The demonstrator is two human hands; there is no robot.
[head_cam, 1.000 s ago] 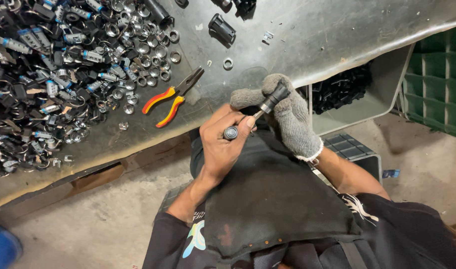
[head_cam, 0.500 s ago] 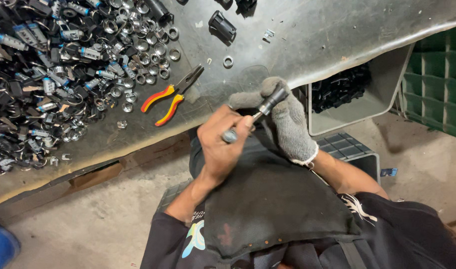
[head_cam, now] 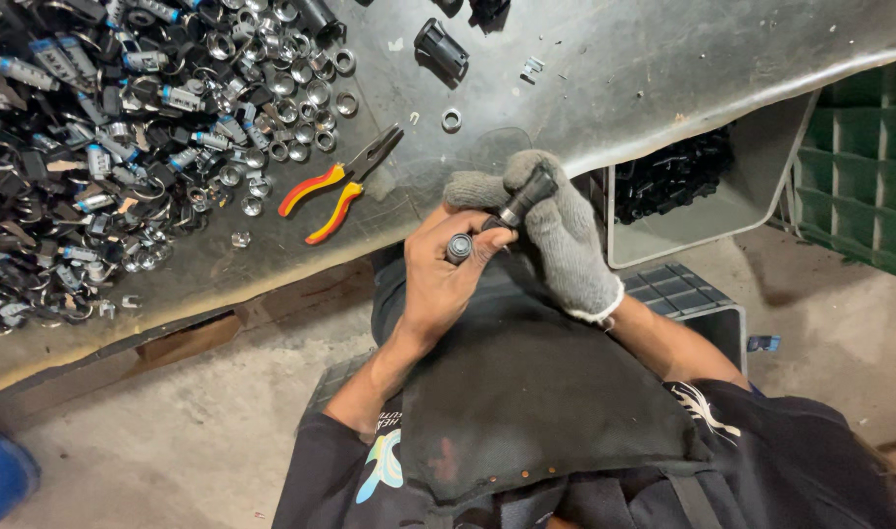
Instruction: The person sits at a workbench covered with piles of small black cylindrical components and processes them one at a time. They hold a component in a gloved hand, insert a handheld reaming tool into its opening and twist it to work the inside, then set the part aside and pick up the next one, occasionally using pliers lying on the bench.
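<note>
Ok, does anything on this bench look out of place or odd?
Only one hand is gloved: the right hand wears a grey knit glove, the left hand is bare. Both hold a black cylindrical part. Loose metal rings spread across the metal bench.

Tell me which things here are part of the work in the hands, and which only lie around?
In use:
- left hand, bare, holding a small round metal cap
- right hand, grey knitted glove, gripping a black cylindrical part

Lying about:
- red-and-yellow-handled pliers
- pile of metal rings and black parts
- grey bin of black parts
</note>
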